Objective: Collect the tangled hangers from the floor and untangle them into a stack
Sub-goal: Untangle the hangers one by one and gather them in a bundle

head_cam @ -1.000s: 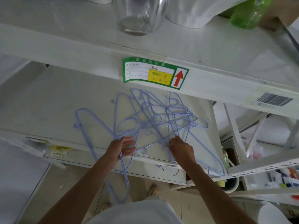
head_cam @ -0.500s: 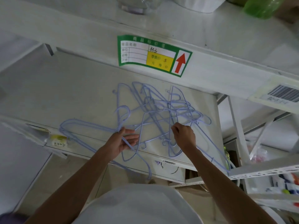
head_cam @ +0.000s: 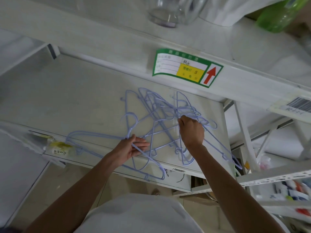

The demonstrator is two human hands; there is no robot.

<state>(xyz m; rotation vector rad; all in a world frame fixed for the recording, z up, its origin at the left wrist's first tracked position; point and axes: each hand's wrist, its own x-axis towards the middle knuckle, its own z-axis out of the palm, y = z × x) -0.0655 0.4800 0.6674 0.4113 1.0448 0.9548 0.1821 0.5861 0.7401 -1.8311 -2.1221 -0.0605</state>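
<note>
White metal shelving filled the view, and the person stood close against it, a pale shirt and two bare forearms nearest the camera, reaching up to the middle white shelf point(head_cam: 50, 101).

On that shelf's front edge the left hand point(head_cam: 133, 148) held the neck of one thin lilac wire hanger point(head_cam: 94, 137), which lay flat, its shoulders pointing left and partly overhanging the edge; the grip was a loose curl, thumb over the wire and the other fingers nearly straight beneath it. Just beyond, the right hand point(head_cam: 191, 130) was closed in a tight pinch on wires near the middle of the tangled heap of lilac wire hangers point(head_cam: 159, 113), which sat on the shelf and was not on the floor.

Judged by their thinness, the hangers would be light and springy, bending rather than breaking, with the hooks and small notches likely to snag on neighbouring wires. The neck below the hook looked the soundest place to hold, so that one hanger could be slid free along its own plane while the other hand pinned the heap.

How many hangers there were could not be counted; several at least, overlapping. Farther off, one green-and-yellow price label point(head_cam: 186, 68) with a red arrow was stuck on the upper shelf's front rail, and one clear glass jar point(head_cam: 170, 12) and one green plastic bottle point(head_cam: 279, 15) stood above.
</note>
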